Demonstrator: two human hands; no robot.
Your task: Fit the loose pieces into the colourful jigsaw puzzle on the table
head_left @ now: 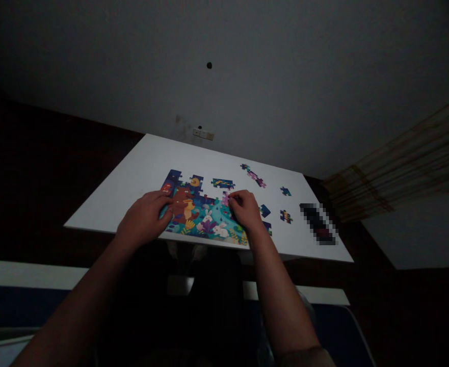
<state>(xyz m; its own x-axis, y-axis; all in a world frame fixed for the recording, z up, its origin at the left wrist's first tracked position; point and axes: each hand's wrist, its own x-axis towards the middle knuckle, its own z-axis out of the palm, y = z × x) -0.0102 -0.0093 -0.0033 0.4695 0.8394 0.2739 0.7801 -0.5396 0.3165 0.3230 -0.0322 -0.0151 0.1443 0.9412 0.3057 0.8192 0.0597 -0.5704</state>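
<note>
A partly assembled jigsaw puzzle [188, 211] lies on the white table, showing a brown bear, white rabbits and plants. Its upper edge is uneven, with gaps between the joined pieces. My left hand [146, 214] rests at the puzzle's left side, fingers stretched over its edge and thumb apart. With thumb and fingers pinched, my right hand [247, 208] grips a pink puzzle piece [225, 196] at the puzzle's upper right. Whether that piece is locked in, I cannot tell. Just above the puzzle lies a joined strip of blue and orange pieces [222, 183].
Pink joined pieces [255, 178] lie toward the table's back. Loose pieces sit to the right, among them a blue one [285, 191] and a multicoloured one [286, 216]. A pixelated dark object [319, 224] is near the right edge of the white table [105, 204]. A wall rises behind.
</note>
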